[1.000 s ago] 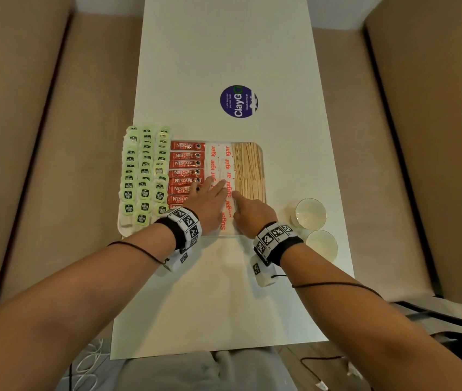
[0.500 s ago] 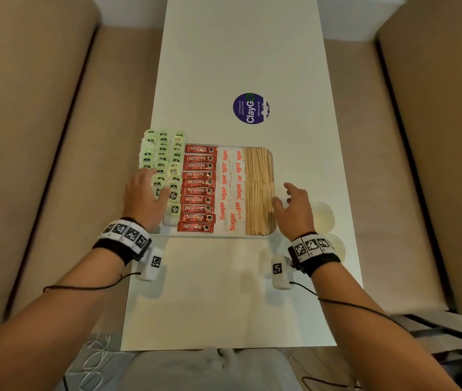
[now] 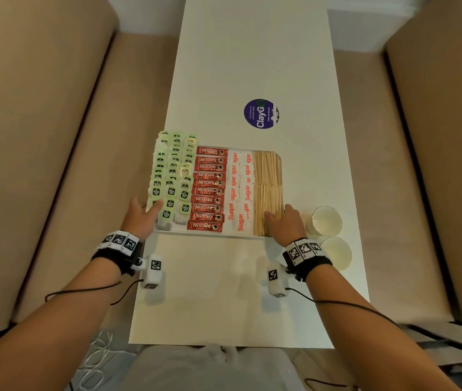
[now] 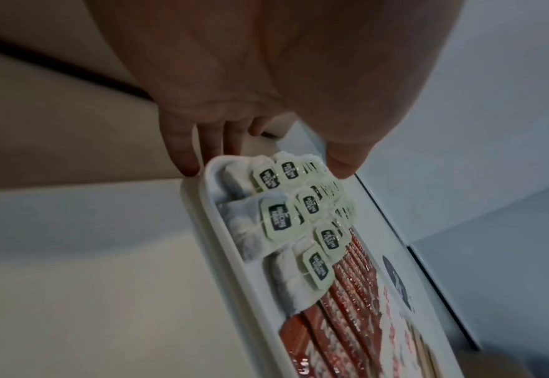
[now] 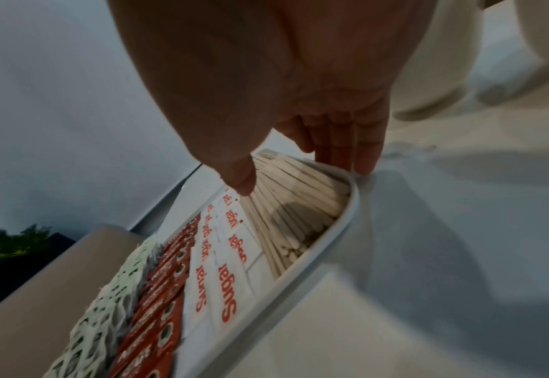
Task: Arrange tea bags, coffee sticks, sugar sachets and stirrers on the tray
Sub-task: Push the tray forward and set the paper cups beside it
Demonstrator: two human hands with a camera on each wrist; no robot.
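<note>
Rounded white plastic tray [image 3: 212, 235], flat wooden stirrers [image 3: 267, 187], papery tea bags [image 3: 172, 176]

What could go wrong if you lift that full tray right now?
The tray is packed, with the left hand and right hand at its two ends. If it tips, the wooden stirrers might slide out. The tea bags are heaped past the far rim, so some may tumble off. The two cups stand right beside the right hand, so a bump might knock them.
</note>
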